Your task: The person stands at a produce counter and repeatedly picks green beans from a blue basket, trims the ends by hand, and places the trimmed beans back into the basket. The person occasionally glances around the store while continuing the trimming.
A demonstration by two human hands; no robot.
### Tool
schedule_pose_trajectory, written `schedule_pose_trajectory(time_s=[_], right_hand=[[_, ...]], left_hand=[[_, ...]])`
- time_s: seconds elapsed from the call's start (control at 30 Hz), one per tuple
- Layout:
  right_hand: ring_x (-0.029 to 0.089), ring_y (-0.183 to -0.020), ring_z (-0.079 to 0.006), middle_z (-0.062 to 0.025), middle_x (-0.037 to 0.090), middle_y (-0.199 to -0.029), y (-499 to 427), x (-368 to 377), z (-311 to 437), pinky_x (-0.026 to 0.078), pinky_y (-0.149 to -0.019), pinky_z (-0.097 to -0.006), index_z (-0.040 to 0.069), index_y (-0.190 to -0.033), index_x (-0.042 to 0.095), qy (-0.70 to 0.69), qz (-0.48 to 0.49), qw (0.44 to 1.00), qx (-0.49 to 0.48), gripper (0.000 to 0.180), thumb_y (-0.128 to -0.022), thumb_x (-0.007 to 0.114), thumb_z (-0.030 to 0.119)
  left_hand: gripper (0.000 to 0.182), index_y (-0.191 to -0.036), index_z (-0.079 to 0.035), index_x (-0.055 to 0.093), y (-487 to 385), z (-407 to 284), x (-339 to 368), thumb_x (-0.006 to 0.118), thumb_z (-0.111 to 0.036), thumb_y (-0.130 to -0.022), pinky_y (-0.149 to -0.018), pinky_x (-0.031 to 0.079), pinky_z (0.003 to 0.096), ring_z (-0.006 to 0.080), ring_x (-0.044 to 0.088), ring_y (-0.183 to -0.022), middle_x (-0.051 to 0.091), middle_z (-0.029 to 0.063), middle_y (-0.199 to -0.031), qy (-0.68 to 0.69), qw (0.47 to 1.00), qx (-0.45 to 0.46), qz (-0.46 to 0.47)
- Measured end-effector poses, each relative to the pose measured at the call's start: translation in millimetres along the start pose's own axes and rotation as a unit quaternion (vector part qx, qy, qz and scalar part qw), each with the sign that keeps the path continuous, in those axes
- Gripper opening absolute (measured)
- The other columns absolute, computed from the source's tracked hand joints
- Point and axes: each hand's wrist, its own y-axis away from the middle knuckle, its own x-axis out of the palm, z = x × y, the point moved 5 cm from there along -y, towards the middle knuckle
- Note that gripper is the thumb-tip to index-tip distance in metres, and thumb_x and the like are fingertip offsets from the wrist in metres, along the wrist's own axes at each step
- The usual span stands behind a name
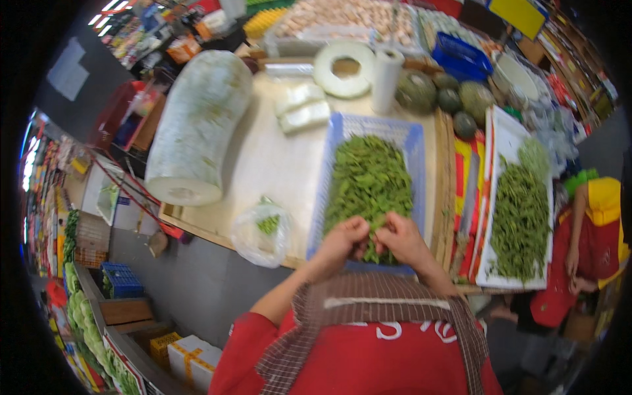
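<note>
A blue-purple plastic basket point(417, 163) full of leafy greens point(370, 177) stands in front of me on a pale wooden table. Over its near end, my left hand point(348, 237) and my right hand point(400, 239) are close together, the fingers of both pinching a small green sprig between them. To the left of the basket lies a clear plastic bag point(260, 239) with some small green pieces in it. Behind the bag are wrapped pale blocks point(303, 108), probably cut winter melon.
A huge winter melon point(200, 128) lies at the table's left. A melon ring point(344, 69), a roll of plastic bags point(386, 81) and squashes point(416, 92) line the back. On the right are a white foam tray point(540, 274) of greens and a person in red and yellow point(587, 237).
</note>
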Motion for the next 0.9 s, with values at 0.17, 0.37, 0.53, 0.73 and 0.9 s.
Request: schedule_pose_trajectory(time_s=[0.17, 0.37, 0.53, 0.73, 0.9], right_hand=[[0.061, -0.06, -0.0209, -0.0133, 0.061, -0.067, 2.6, 5.8, 0.1, 0.047, -0.054, -0.0334, 0.002, -0.089, 0.054, -0.007, -0.091, 0.996, 0.016, 0.019, -0.078, 0.058, 0.017], [0.06, -0.072, -0.0407, -0.0215, 0.061, -0.077, 14.2, 7.3, 21.3, 0.046, -0.062, -0.0472, 0.003, -0.087, 0.052, 0.222, -0.117, 0.96, -0.128, 0.019, -0.08, 0.056, 0.02], [0.059, -0.069, -0.0395, -0.0203, 0.059, -0.076, 18.1, 11.2, 12.4, 0.046, -0.059, -0.0472, 0.003, -0.087, 0.05, 0.297, -0.088, 0.942, -0.128, 0.018, -0.082, 0.057, 0.019], [0.06, -0.068, -0.0393, -0.0191, 0.06, -0.078, 22.6, 12.0, 6.6, 0.046, -0.059, -0.0494, 0.005, -0.087, 0.049, 0.356, -0.062, 0.914, -0.183, 0.016, -0.083, 0.052, 0.02], [0.058, -0.058, -0.0377, -0.0148, 0.059, -0.069, 24.8, 13.1, 6.1, 0.045, -0.052, -0.0494, 0.005, -0.083, 0.05, 0.394, -0.033, 0.893, -0.216, 0.015, -0.084, 0.05, 0.02]], left_hand=[[0.022, -0.083, -0.011, 0.047, -10.6, 8.0, 8.2, 0.048, -0.029, -0.094, -0.041, 0.027, 0.024, 0.0109, 0.035, -0.046, 0.04, -0.0014, -0.06, 0.219, 0.973, -0.033, 0.06], [0.022, -0.087, -0.007, 0.052, -11.1, 12.6, 14.2, 0.045, -0.026, -0.095, -0.042, 0.029, 0.0264, 0.0136, 0.037, -0.048, 0.044, 0.0014, -0.062, 0.231, 0.964, -0.119, 0.061], [0.024, -0.081, -0.007, 0.053, -16.5, 15.0, 9.1, 0.045, -0.025, -0.095, -0.042, 0.029, 0.0257, 0.0131, 0.04, -0.047, 0.046, 0.0014, -0.058, 0.159, 0.98, -0.114, 0.016], [0.028, -0.08, -0.007, 0.052, -18.8, 13.4, 4.7, 0.045, -0.028, -0.096, -0.045, 0.03, 0.0244, 0.009, 0.04, -0.052, 0.048, -0.0014, -0.065, -0.099, 0.995, -0.013, -0.013], [0.031, -0.087, -0.004, 0.057, -15.1, 20.4, 11.4, 0.044, -0.03, -0.098, -0.056, 0.034, 0.0218, 0.0057, 0.039, -0.06, 0.049, -0.0046, -0.068, -0.133, 0.991, -0.007, -0.031]])
